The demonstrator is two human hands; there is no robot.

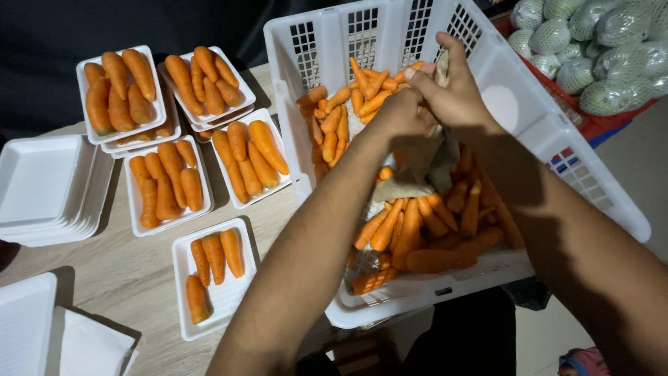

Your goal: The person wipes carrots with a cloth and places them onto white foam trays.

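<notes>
Both my hands are inside a white slotted plastic crate [529, 104] holding loose orange carrots [410, 233]. My left hand [398, 115] and my right hand [452, 94] together grip a crumpled brownish paper sheet [417, 170] that hangs down over the carrots. My forearms cross the crate's near rim. More carrots [341, 115] lie at the crate's far left corner.
On the wooden table [118, 278] to the left stand white foam trays filled with carrots [167, 184], one part-filled tray [212, 275], and stacks of empty trays [42, 184]. A red crate with net-wrapped green produce [591, 42] sits at the upper right.
</notes>
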